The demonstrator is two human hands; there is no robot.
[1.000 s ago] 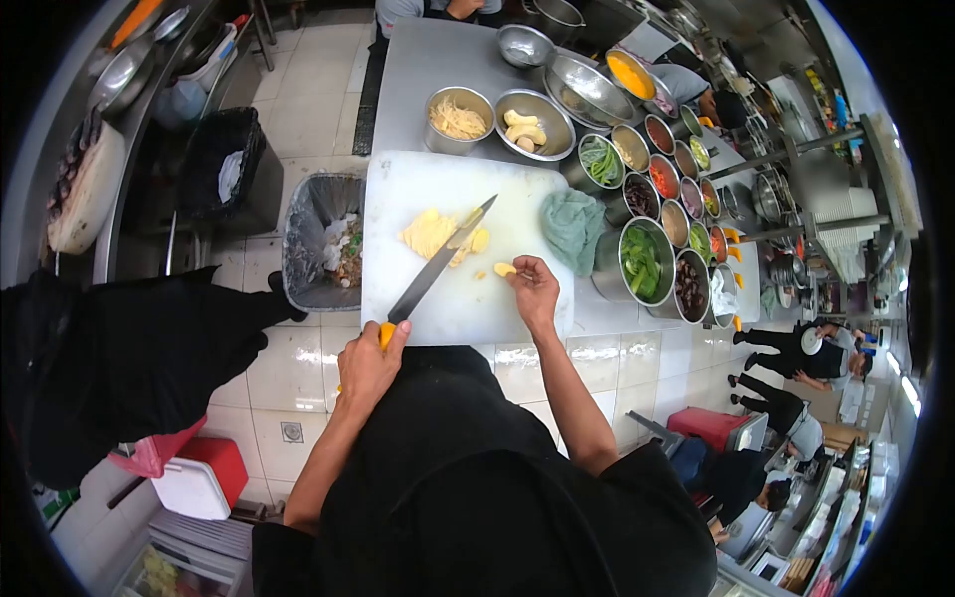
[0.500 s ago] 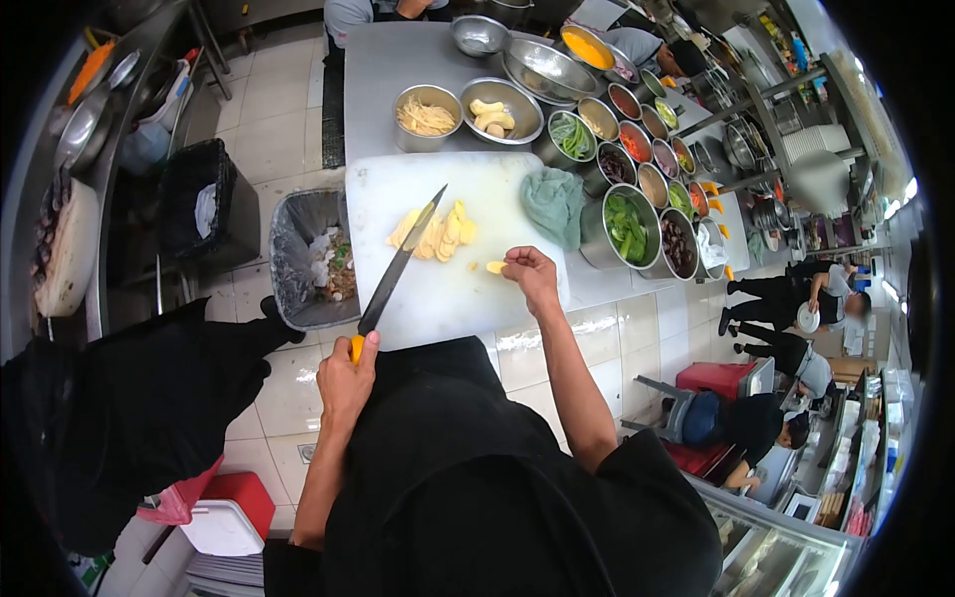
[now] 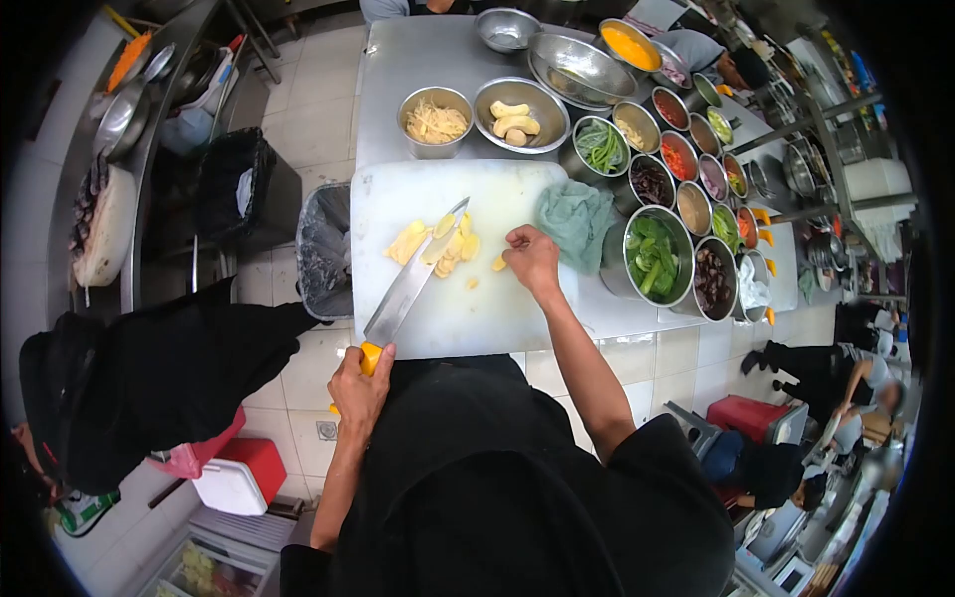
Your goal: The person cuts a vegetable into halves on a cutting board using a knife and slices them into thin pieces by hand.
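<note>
My left hand [image 3: 361,390] is wrapped round the yellow handle of a large knife [image 3: 398,298], whose blade points up and right over the cutting board [image 3: 497,323]. Thin pale-yellow slices [image 3: 464,245] lie spread beside and partly behind the blade. My right hand [image 3: 532,261] is at the right part of the board with its fingers curled in, pinching a small yellow slice [image 3: 499,263] at the fingertips. A smaller yellow bit [image 3: 473,284] lies between the two hands. A crumpled green cloth [image 3: 577,221] rests just right of my right hand.
Behind the board stand a pot of pale shreds [image 3: 436,121] and a bowl of peeled pieces [image 3: 521,115]. Metal containers crowd the right, nearest a pot of green leaves [image 3: 653,257]. A lined bin [image 3: 324,254] stands at left. Other people are at the far right and top.
The whole view has shifted. My right hand has moved slightly up the board, away from the small yellow bit, with the slice. My left hand still holds the knife over the slices.
</note>
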